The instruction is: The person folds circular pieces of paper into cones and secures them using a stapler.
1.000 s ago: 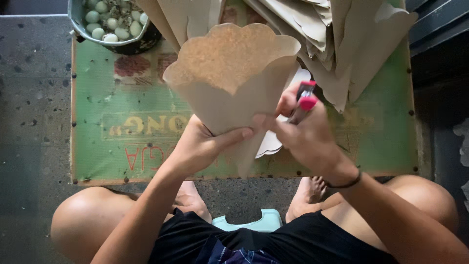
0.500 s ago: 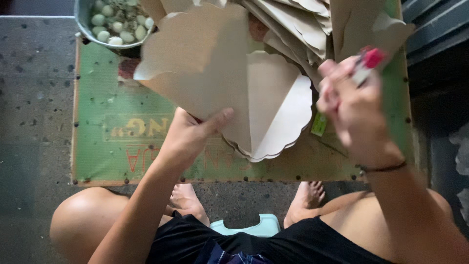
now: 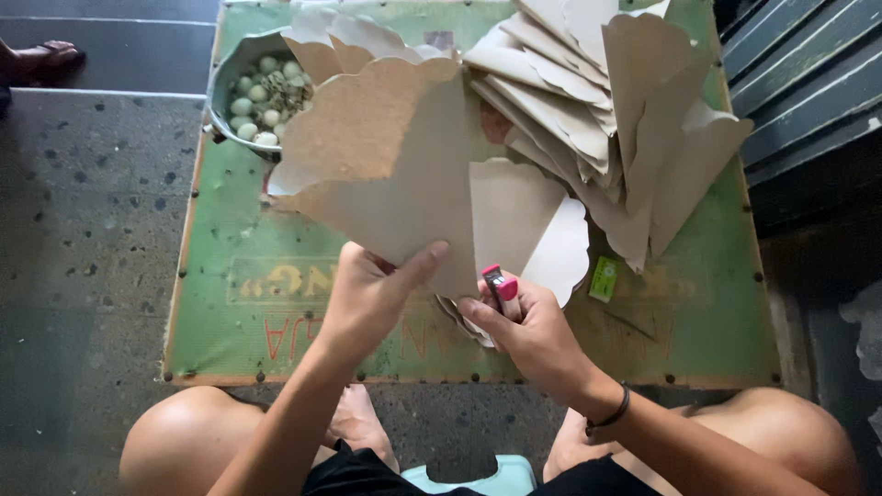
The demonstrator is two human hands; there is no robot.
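The left hand (image 3: 372,294) pinches the lower edge of a large brown paper sheet (image 3: 386,161) with a scalloped upper rim, thumb on the near face and fingers (image 3: 367,262) curled behind it, holding the sheet up and tilted over the tabletop (image 3: 239,303). The right hand (image 3: 528,331) sits just beside it to the right, its fingers (image 3: 478,314) closed around a small stapler (image 3: 501,285) with a pink-red top, which stands upright at the bottom edge of the paper, where a second, paler scalloped sheet (image 3: 542,239) overlaps the first. Whether the stapler's mouth is actually on the paper cannot be told. A dark band (image 3: 611,413) circles the right wrist. The tabletop is a low green board with worn red lettering and a studded near edge. At its far left stands a metal bowl (image 3: 220,92) filled with small pale green eggs (image 3: 262,96), partly hidden by the raised sheet. At the far right lies a pile of folded brown paper cones (image 3: 625,119), fanned over one another. A small green packet (image 3: 603,278) lies on the board just below that pile. The person's bare knees (image 3: 184,432) and feet (image 3: 354,422) show below the board, over a speckled grey floor (image 3: 83,276), with a pale teal stool (image 3: 459,479) between the legs.
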